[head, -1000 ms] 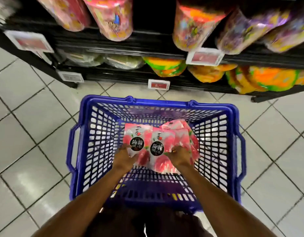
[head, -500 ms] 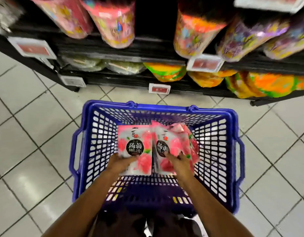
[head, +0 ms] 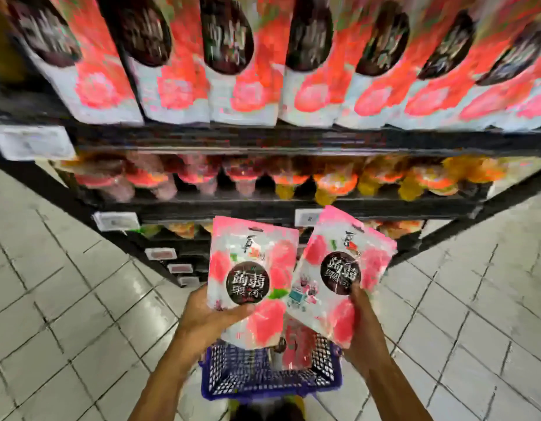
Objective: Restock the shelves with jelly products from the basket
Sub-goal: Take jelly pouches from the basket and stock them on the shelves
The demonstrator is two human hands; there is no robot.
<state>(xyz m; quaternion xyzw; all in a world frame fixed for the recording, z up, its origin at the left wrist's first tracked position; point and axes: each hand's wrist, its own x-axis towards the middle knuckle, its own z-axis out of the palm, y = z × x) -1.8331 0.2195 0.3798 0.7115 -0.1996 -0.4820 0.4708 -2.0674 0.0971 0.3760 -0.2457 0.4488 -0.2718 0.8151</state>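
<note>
Left hand [head: 208, 317] grips jelly pouch [head: 251, 268]; right hand [head: 364, 326] grips second pouch [head: 339, 262], seemingly overlapping.

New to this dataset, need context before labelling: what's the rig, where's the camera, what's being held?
There is no robot here. A person works with bare hands, and the only camera sits on their head, looking forward and down, so both arms enter from the bottom edge. The left hand grips a pink jelly pouch. The right hand grips a second pouch, tilted to the right. Below them, on the tiled floor, stands a blue basket with at least one spare pouch inside. Ahead is a dark shelf unit. Its top visible row holds matching pink pouches, blurred by motion. The shelf below holds red and orange packs.
</note>
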